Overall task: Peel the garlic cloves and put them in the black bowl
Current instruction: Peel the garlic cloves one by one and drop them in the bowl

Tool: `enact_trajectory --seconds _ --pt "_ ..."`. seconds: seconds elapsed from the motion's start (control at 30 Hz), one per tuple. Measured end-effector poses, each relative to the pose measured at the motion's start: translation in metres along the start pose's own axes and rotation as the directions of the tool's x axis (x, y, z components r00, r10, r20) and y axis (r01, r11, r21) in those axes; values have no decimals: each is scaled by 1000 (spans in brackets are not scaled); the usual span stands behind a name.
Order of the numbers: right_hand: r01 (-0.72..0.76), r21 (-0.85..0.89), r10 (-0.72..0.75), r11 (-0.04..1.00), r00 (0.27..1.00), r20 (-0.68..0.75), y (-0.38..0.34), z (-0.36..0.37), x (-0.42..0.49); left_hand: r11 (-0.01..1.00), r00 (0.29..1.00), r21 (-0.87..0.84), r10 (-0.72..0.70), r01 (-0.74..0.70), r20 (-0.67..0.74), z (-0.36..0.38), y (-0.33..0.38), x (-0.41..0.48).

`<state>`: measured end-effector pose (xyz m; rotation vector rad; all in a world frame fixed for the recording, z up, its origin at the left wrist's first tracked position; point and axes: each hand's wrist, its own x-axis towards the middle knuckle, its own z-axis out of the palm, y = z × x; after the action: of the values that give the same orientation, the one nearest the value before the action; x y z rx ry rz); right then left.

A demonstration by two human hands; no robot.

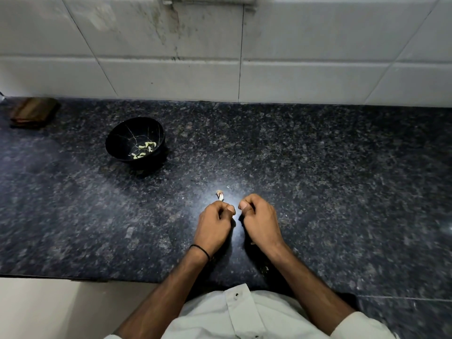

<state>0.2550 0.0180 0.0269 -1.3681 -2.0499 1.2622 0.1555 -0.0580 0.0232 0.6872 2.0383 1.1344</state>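
1 head-worn view, facing forward and down, close over counter (318, 179)

We look down on a dark speckled stone counter (342, 192) whose far edge meets a wall (293, 45) of large pale tiles with thin dark joints. Grey-brown stains (168, 28) streak the tiles near the top centre. A bright patch of light (244, 189) glares midway toward the counter's front edge; below its front left edge we see pale floor (36, 309).
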Motion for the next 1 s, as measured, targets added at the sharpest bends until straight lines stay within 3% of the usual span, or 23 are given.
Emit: enact_trajectory --seconds 0.2,0.37,0.53,0.7,1.0 --pt "20 -55 -23 998 997 -68 1 -2 0 993 995 76 96 -94 -34 -3 2 -1" --pt "8 0 -8 1000 997 -76 1 -2 -2 987 992 113 117 -110 -49 -2 -1 -1" --pt "-25 100 32 995 997 -73 4 -3 -2 994 994 50 97 -94 -58 -3 -2 1" --pt "-23 68 26 997 999 -48 9 -1 0 996 993 14 92 -91 -79 -5 -3 0" --pt "-76 284 76 956 997 9 2 -2 -7 994 994 -38 101 -102 -47 -6 -6 -1"
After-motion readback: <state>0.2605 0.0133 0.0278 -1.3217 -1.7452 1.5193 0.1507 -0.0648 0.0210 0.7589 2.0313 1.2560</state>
